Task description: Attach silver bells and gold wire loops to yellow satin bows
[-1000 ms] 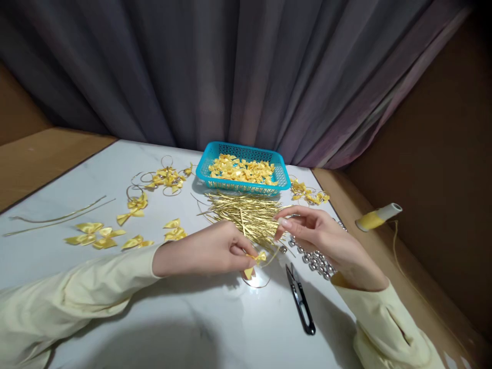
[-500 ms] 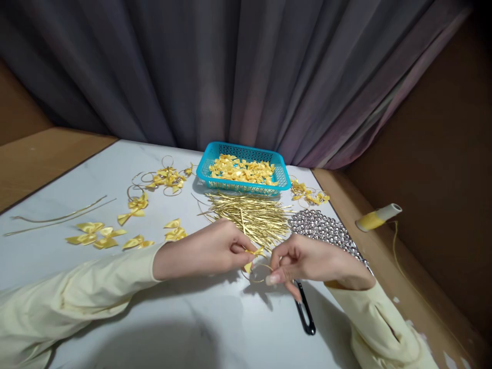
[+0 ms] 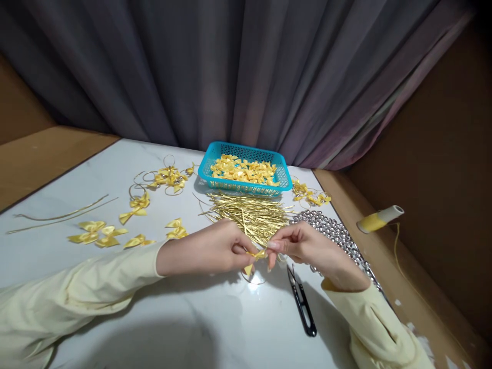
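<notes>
Left hand, grip clamped on a yellow bow, right hand at the bow's edge, its grip unclear

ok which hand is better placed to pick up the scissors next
Probably the right hand: it is nearer the scissors, which lie just below it in the view. The left hand is farther off and pinches a yellow bow. Whether the right grips anything is unclear.
</notes>
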A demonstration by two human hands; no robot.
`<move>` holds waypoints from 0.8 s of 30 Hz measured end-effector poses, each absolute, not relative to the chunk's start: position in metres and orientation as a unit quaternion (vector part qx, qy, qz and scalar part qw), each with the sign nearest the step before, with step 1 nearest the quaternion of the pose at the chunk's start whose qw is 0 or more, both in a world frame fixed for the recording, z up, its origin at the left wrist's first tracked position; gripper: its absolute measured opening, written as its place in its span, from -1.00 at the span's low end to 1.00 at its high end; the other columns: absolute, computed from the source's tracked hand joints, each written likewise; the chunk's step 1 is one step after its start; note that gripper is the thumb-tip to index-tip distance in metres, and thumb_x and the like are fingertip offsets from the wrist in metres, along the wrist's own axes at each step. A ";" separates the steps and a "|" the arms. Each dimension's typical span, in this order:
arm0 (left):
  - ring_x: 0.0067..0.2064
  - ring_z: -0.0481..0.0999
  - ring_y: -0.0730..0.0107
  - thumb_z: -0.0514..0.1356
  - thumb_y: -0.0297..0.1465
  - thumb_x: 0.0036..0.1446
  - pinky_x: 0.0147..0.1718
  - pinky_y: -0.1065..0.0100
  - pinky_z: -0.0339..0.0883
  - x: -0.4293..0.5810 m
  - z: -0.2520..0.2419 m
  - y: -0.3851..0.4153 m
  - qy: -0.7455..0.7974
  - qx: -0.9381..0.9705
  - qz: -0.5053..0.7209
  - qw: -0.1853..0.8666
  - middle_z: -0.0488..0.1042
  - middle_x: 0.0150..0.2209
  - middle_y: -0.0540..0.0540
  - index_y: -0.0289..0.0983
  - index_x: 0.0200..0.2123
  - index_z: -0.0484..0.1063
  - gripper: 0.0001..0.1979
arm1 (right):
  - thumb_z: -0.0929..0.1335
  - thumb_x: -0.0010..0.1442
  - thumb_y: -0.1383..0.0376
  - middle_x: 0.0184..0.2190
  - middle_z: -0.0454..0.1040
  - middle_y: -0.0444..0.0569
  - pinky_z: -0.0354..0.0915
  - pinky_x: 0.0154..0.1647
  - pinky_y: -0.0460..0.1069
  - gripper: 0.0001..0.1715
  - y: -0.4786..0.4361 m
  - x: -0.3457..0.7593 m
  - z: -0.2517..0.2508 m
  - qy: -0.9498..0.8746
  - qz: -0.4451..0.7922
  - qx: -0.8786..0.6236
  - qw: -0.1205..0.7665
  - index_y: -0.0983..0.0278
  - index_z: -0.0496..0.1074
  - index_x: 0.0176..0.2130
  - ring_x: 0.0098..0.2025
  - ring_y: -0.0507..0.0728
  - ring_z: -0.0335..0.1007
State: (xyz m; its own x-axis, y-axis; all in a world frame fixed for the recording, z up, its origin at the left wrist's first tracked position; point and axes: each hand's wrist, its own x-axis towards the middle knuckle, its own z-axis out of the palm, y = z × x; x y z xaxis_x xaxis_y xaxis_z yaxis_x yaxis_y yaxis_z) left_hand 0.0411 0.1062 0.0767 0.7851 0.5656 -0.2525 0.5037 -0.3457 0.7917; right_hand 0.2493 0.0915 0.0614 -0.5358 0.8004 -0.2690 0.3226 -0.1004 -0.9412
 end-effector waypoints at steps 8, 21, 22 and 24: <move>-0.59 0.15 0.58 0.07 -0.39 0.06 -0.64 0.54 -0.01 0.040 0.078 0.107 0.341 0.791 0.019 0.508 0.40 -0.56 0.03 -0.28 -0.33 0.53 -0.76 | 0.30 0.15 0.14 -0.56 0.46 -0.07 -0.12 -0.65 -0.11 -0.69 0.082 0.244 0.069 -0.650 0.566 -0.456 0.223 0.35 0.44 -0.35 -0.67 -0.09 -0.10; -0.54 0.36 0.52 0.11 -0.39 0.04 -0.63 0.57 0.08 0.040 0.082 0.108 0.364 0.769 0.020 0.525 0.51 -0.53 -0.02 -0.30 -0.34 0.53 -0.79 | 0.26 0.16 0.28 -0.73 0.06 -0.28 -0.18 -0.71 -0.13 -0.83 0.061 0.236 0.077 -0.742 0.396 -0.523 0.139 0.29 0.41 -0.31 -0.73 -0.08 -0.14; -0.54 0.36 0.52 0.10 -0.40 0.04 -0.62 0.58 0.09 0.040 0.082 0.108 0.363 0.770 0.021 0.525 0.51 -0.53 -0.02 -0.31 -0.34 0.53 -0.79 | 0.28 0.14 0.26 -0.71 0.13 -0.26 -0.15 -0.70 -0.12 -0.83 0.059 0.234 0.076 -0.754 0.370 -0.521 0.151 0.30 0.41 -0.30 -0.72 -0.08 -0.11; -0.51 0.39 0.51 0.10 -0.40 0.04 -0.59 0.57 0.14 0.041 0.082 0.108 0.356 0.768 0.023 0.532 0.53 -0.50 -0.03 -0.31 -0.33 0.53 -0.78 | 0.30 0.12 0.30 -0.62 0.27 -0.19 -0.08 -0.66 -0.12 -0.86 0.057 0.232 0.073 -0.781 0.308 -0.509 0.187 0.31 0.42 -0.30 -0.69 -0.08 -0.02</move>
